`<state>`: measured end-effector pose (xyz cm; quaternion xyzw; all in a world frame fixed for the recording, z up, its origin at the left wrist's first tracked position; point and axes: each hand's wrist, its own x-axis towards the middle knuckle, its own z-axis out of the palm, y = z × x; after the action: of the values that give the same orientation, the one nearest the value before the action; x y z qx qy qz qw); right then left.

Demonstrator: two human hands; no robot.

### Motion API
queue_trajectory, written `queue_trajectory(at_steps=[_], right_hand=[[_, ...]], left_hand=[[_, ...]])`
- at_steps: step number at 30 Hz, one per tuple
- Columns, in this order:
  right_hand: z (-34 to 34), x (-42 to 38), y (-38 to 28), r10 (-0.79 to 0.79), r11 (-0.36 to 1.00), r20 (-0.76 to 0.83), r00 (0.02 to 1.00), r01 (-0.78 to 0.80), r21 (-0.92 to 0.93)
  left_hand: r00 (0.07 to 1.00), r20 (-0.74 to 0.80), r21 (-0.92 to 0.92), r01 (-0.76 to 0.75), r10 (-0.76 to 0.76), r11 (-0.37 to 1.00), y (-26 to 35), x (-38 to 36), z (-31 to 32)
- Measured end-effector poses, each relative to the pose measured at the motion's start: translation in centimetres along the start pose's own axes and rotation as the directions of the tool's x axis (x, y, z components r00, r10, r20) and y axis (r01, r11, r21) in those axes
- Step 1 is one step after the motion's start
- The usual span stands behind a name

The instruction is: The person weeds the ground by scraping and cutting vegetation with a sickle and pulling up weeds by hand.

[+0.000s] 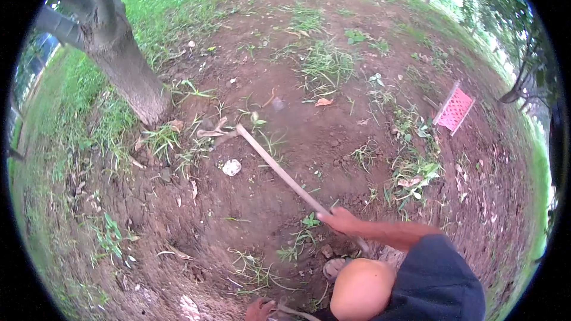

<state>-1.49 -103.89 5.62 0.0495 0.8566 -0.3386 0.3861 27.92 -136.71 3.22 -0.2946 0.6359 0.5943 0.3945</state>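
Observation:
A long wooden handle [285, 176] slants across the soil, its far end by the tree base. My right hand [340, 221] is wrapped round its lower part, the arm reaching in from a dark sleeve. The head at the far end [221, 133] is blurred among weeds and dry leaves. At the bottom edge my left hand [260, 310] is closed beside a thin, curved, stick-like thing [297, 312]; what it grips is too small and cut off to name. Bare rounded skin, perhaps a knee [363, 288], shows between the hands.
A tree trunk [128, 74] rises at the upper left. A pink perforated crate-like object [455, 110] lies at the right. A pale lump [231, 167] sits on the soil near the handle. Grass tufts [326, 68], an orange leaf [324, 102] and weeds [416, 175] dot the ground.

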Motion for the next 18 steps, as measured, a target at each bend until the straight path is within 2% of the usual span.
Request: queue_trajectory(at_steps=[1, 2, 4, 5, 6, 7, 10, 12, 13, 15, 17, 18], right_hand=[[0.2, 0.1, -2.1, -0.032, 0.999, -0.031, 0.999, 0.032, -0.030], [1.0, 0.3, -2.7, -0.038, 0.999, -0.056, 0.998, 0.037, -0.018], [1.9, -0.2, -6.2, -0.171, 0.974, -0.196, 0.965, 0.136, -0.180], [2.0, -1.7, -6.8, -0.160, 0.976, -0.136, 0.978, 0.136, -0.168], [2.8, -2.3, -6.5, -0.163, 0.974, -0.135, 0.977, 0.139, -0.177], [3.8, -3.1, -5.5, -0.171, 0.972, -0.095, 0.981, 0.152, -0.177], [6.2, -6.4, -3.9, -0.141, 0.952, -0.017, 0.990, 0.131, -0.275], [6.5, -8.2, -4.0, -0.058, 0.909, 0.113, 0.992, 0.099, -0.406], [7.0, -8.2, -3.2, -0.074, 0.900, 0.133, 0.988, 0.124, -0.419], [8.3, -7.8, -1.1, -0.066, 0.813, 0.233, 0.970, 0.188, -0.551], [8.3, -10.9, -3.7, -0.124, 0.835, 0.311, 0.942, 0.269, -0.481], [8.6, -11.2, -4.2, -0.085, 0.831, 0.307, 0.948, 0.237, -0.503]], left_hand=[[0.999, 0.053, 0.041, -0.009, 0.007, 0.999, 2.7, -1.3, -0.5], [0.998, 0.057, 0.062, -0.028, 0.025, 0.998, 2.3, -0.6, -1.2], [0.973, 0.110, 0.168, 0.181, -0.201, 0.969, 3.3, -0.1, -1.7], [0.993, 0.120, 0.103, 0.011, -0.024, 0.995, 3.0, -1.1, -1.6], [0.993, 0.120, 0.094, 0.007, -0.018, 0.996, 3.5, -1.3, -1.1], [0.992, 0.102, 0.014, 0.073, -0.074, 0.997, 3.7, -1.3, -0.7], [0.996, 0.058, 0.031, 0.065, -0.066, 0.997, 0.2, 1.0, -1.5], [0.998, 0.055, 0.027, -0.031, 0.029, 0.999, -0.1, 0.7, -1.3], [0.999, 0.033, 0.005, -0.030, 0.030, 1.000, 0.5, -0.1, -1.6], [0.980, 0.063, 0.035, -0.191, 0.188, 0.981, 1.0, -1.7, -1.7], [0.988, 0.120, -0.227, -0.071, 0.100, 0.971, -4.1, 2.8, -0.6], [0.983, 0.060, -0.165, -0.164, 0.176, 0.973, -5.1, 3.5, 0.0]])
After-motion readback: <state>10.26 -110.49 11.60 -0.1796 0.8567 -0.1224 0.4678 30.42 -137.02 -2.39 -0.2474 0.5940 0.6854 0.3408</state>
